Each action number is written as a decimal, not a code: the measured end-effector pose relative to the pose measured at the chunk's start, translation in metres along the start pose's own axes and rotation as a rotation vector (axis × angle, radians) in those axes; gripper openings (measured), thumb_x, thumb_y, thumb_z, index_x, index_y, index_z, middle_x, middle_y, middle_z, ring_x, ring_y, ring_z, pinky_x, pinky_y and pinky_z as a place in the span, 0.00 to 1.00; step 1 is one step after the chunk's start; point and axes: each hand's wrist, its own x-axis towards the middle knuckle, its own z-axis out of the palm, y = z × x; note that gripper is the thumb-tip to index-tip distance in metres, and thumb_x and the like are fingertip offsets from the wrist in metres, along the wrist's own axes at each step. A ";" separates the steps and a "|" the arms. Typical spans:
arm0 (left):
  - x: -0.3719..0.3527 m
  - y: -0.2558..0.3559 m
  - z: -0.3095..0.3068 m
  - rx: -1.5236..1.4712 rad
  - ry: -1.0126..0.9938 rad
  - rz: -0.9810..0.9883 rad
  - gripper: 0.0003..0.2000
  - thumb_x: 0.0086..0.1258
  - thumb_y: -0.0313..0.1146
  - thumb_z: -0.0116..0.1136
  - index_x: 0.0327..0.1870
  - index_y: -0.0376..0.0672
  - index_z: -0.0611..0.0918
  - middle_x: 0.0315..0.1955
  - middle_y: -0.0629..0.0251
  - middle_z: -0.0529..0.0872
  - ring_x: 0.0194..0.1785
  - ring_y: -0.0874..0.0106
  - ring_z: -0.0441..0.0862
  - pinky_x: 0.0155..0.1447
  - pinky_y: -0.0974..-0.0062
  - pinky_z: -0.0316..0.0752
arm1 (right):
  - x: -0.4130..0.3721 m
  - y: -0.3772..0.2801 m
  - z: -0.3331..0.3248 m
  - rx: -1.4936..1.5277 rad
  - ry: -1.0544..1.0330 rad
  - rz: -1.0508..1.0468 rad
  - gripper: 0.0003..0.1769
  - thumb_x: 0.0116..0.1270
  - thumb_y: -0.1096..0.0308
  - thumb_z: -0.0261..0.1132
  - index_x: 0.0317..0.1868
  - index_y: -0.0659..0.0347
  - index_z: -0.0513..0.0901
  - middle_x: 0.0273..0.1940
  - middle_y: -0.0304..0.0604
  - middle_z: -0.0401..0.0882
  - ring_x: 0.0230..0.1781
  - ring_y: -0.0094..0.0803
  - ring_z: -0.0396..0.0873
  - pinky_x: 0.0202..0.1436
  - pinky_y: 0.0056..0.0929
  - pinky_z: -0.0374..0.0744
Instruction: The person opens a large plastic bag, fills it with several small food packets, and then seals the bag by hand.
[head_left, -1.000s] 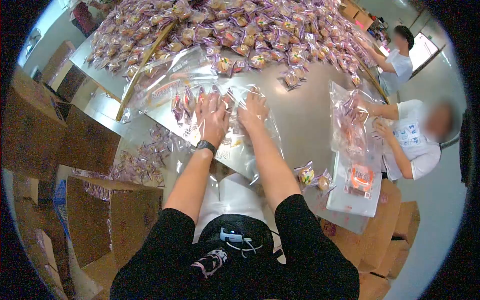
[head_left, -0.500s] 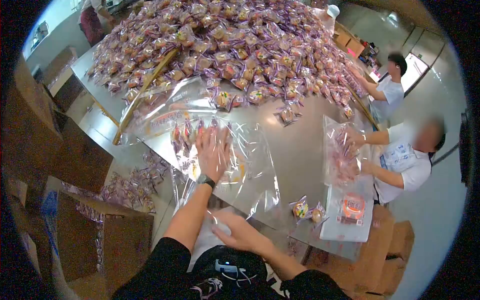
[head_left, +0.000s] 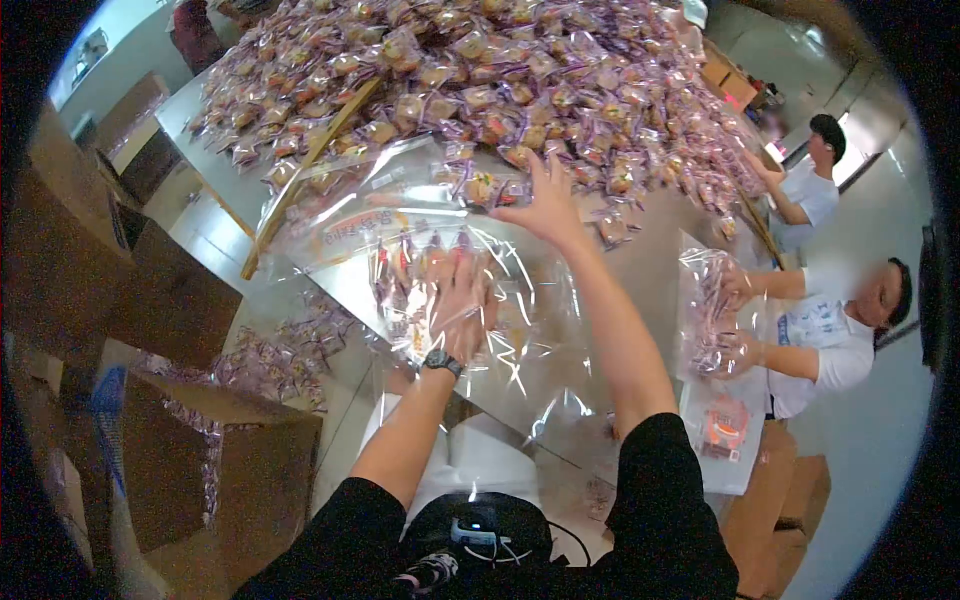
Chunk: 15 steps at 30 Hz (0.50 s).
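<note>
My left hand [head_left: 458, 310] lies inside a large clear plastic bag [head_left: 540, 330] on the metal table, its fingers spread over a row of small wrapped packets [head_left: 396, 272]. Further forward, my right hand [head_left: 545, 205] reaches over the near edge of the big pile of wrapped packets [head_left: 490, 85]. Its thumb and fingers are apart, close to a few packets [head_left: 482, 187], and nothing shows between them. Printed lettering and an orange mark show on the bag's upper part.
At the right a co-worker [head_left: 825, 335] handles another filled bag [head_left: 705, 310] above a stack of printed bags [head_left: 722, 430]. A wooden strip [head_left: 310, 175] crosses the table's left side. Cardboard boxes [head_left: 265, 480] and loose packets [head_left: 275, 360] lie at the left.
My right hand has moved from near my lap forward to the pile, its fingers opened. My left hand stays on the packets in the bag. The view has shifted slightly.
</note>
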 end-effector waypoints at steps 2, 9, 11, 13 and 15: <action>0.002 0.002 -0.004 0.012 -0.037 -0.009 0.24 0.65 0.32 0.63 0.62 0.36 0.77 0.66 0.44 0.75 0.72 0.42 0.69 0.76 0.46 0.64 | 0.018 -0.008 0.029 -0.008 -0.105 0.102 0.77 0.38 0.27 0.80 0.83 0.54 0.54 0.81 0.68 0.43 0.80 0.75 0.45 0.79 0.65 0.59; 0.010 0.003 -0.004 0.089 -0.152 -0.031 0.34 0.63 0.40 0.66 0.72 0.44 0.73 0.67 0.44 0.75 0.73 0.46 0.69 0.78 0.47 0.60 | 0.056 0.024 0.102 0.007 -0.317 0.163 0.64 0.39 0.22 0.75 0.77 0.40 0.69 0.79 0.53 0.55 0.79 0.67 0.53 0.77 0.76 0.53; 0.006 0.005 0.008 -0.036 -0.179 -0.121 0.34 0.61 0.39 0.67 0.72 0.52 0.75 0.67 0.47 0.76 0.74 0.48 0.69 0.79 0.43 0.57 | 0.050 0.018 0.095 -0.108 -0.275 0.181 0.53 0.45 0.25 0.73 0.71 0.41 0.77 0.72 0.48 0.66 0.75 0.58 0.61 0.73 0.82 0.53; 0.009 0.009 0.007 0.052 -0.233 -0.131 0.32 0.66 0.39 0.62 0.75 0.55 0.72 0.71 0.53 0.71 0.78 0.52 0.63 0.73 0.41 0.66 | 0.053 0.029 0.099 -0.085 -0.197 0.176 0.51 0.47 0.28 0.74 0.72 0.40 0.76 0.70 0.47 0.68 0.74 0.57 0.63 0.71 0.82 0.55; 0.010 0.011 0.010 0.117 -0.278 -0.140 0.32 0.69 0.38 0.59 0.77 0.57 0.70 0.74 0.58 0.68 0.81 0.56 0.59 0.69 0.36 0.69 | 0.050 0.031 0.090 -0.073 -0.153 0.166 0.46 0.50 0.35 0.75 0.69 0.42 0.78 0.65 0.49 0.72 0.70 0.55 0.69 0.68 0.72 0.66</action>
